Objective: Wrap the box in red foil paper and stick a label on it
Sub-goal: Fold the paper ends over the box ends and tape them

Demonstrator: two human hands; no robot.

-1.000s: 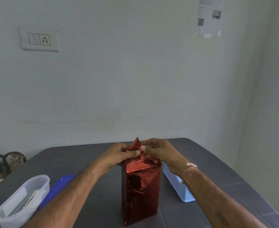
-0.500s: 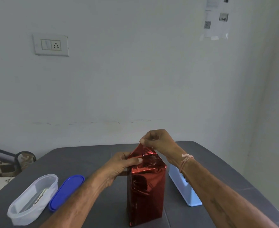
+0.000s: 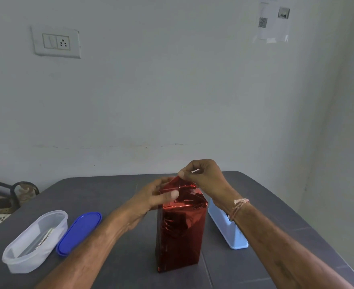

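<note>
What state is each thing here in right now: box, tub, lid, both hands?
Red foil-wrapped box: upright on the table, top unfinished, no label visible.
Top flap: lifted, pinched by the right hand.
Left hand: grips the box top, thumb on foil.
Clear tub: open, lid off.
Blue lid: flat beside the tub.
Light-blue dispenser: standing right of the box.

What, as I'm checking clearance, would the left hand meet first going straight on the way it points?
The foil at the box top, which the left hand holds; beyond that, probably the right hand, though depth is unclear.
</note>
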